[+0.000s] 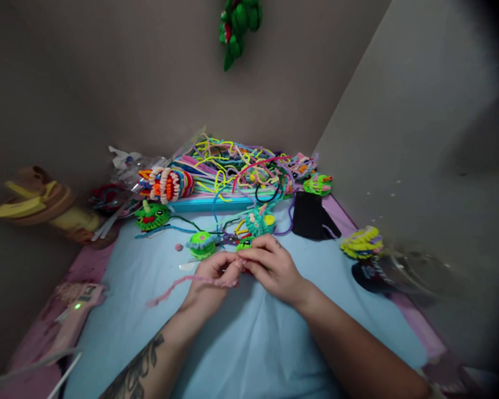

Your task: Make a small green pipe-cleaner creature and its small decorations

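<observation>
A fuzzy pink pipe cleaner [178,281] runs between my hands, its loose end trailing left over my left wrist. My left hand [218,271] pinches it between thumb and fingers. From the right, my right hand [272,269] closes its fingertips on the same pipe cleaner, touching the left fingers. Just beyond the hands sit a small green piece [244,243], partly hidden, a teal fuzzy figure [260,220] and a lime-green ball-shaped figure [202,245]. A small pink pompom [178,247] lies to the left.
A blue tray [216,206] heaped with colourful pipe cleaners stands at the back. Around it are a green figure with eyes [152,217], a striped figure [166,184] and a black pouch [314,217]. A yellow figure [361,243] tops a cup at right; a power strip [77,316] lies left.
</observation>
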`<action>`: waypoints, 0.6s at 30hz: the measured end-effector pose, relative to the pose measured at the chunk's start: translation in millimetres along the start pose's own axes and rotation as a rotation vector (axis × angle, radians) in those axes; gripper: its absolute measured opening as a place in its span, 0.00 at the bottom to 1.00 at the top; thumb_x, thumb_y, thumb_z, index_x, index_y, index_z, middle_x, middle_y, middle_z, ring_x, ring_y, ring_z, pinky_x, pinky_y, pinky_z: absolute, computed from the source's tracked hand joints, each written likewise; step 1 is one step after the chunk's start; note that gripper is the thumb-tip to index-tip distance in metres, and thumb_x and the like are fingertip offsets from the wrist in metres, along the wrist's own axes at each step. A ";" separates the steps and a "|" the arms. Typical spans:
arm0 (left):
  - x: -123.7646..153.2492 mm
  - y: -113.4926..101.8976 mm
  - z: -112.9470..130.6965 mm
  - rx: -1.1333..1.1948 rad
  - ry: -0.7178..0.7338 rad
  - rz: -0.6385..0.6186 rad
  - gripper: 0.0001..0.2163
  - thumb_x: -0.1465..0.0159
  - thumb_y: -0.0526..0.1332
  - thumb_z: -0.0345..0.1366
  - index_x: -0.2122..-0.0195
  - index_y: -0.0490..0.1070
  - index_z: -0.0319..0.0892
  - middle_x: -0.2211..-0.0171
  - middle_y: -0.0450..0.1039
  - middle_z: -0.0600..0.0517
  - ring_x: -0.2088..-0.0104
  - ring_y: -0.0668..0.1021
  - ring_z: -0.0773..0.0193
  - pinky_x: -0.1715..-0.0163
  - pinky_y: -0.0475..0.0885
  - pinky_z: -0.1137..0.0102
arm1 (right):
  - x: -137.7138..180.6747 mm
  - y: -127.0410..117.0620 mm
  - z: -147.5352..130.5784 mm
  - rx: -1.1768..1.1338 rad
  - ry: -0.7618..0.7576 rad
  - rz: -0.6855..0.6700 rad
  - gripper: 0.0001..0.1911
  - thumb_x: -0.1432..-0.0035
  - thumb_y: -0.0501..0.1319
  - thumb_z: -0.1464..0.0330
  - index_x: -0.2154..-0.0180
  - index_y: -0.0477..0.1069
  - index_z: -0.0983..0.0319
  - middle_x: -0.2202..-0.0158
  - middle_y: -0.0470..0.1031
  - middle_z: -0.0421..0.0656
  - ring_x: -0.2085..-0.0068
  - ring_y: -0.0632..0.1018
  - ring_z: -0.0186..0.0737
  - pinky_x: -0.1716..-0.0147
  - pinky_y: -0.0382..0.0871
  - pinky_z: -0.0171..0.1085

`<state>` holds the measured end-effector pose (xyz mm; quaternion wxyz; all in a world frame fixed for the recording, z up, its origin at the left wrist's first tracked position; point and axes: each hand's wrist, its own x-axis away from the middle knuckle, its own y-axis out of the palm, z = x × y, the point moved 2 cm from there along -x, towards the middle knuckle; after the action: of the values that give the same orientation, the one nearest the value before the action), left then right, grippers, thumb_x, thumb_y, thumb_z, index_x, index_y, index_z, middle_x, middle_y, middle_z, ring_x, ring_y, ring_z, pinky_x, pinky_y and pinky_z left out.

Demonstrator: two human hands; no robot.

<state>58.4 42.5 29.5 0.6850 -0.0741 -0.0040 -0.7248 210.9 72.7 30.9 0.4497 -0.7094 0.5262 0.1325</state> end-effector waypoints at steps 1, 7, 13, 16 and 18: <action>-0.2 -0.5 -1.3 -0.024 0.011 -0.008 0.09 0.41 0.59 0.38 0.75 0.72 0.39 0.82 0.66 0.56 0.80 0.67 0.71 0.80 0.61 0.77 | -0.5 -0.5 0.6 0.001 0.000 -0.017 0.11 0.41 0.58 0.74 0.57 0.72 0.58 0.65 0.68 0.44 0.63 0.72 0.38 0.63 0.70 0.39; -2.9 -1.2 3.0 -0.027 -0.035 -0.038 0.08 0.43 0.59 0.37 0.74 0.74 0.39 0.83 0.65 0.56 0.81 0.67 0.71 0.80 0.60 0.77 | -2.5 -3.1 0.4 -0.012 0.006 -0.063 0.07 0.41 0.58 0.73 0.61 0.72 0.60 0.64 0.69 0.44 0.61 0.71 0.39 0.61 0.69 0.40; -3.4 -2.5 7.6 -0.022 -0.077 -0.048 0.09 0.45 0.60 0.38 0.76 0.74 0.39 0.84 0.66 0.56 0.82 0.67 0.70 0.81 0.61 0.76 | -3.2 -2.7 0.1 -0.011 -0.048 -0.043 0.09 0.41 0.59 0.74 0.59 0.72 0.60 0.66 0.71 0.43 0.63 0.72 0.38 0.62 0.68 0.40; -3.6 -3.7 2.7 -0.013 -0.073 -0.064 0.09 0.44 0.61 0.39 0.75 0.74 0.39 0.81 0.68 0.55 0.80 0.69 0.70 0.80 0.63 0.76 | -2.2 -2.3 -0.1 -0.001 -0.072 -0.009 0.09 0.42 0.60 0.74 0.59 0.72 0.60 0.67 0.72 0.43 0.64 0.72 0.37 0.63 0.68 0.39; -3.6 -3.9 -0.9 0.011 -0.082 -0.081 0.09 0.43 0.61 0.40 0.73 0.74 0.39 0.80 0.69 0.54 0.80 0.70 0.69 0.79 0.65 0.75 | -1.2 -2.2 -0.7 0.019 -0.084 0.003 0.10 0.42 0.60 0.75 0.58 0.72 0.59 0.68 0.73 0.43 0.64 0.72 0.38 0.64 0.68 0.39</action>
<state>54.6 46.3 28.6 0.6548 -0.0998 -0.0393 -0.7481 212.1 73.0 33.2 0.4779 -0.6981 0.5092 0.1580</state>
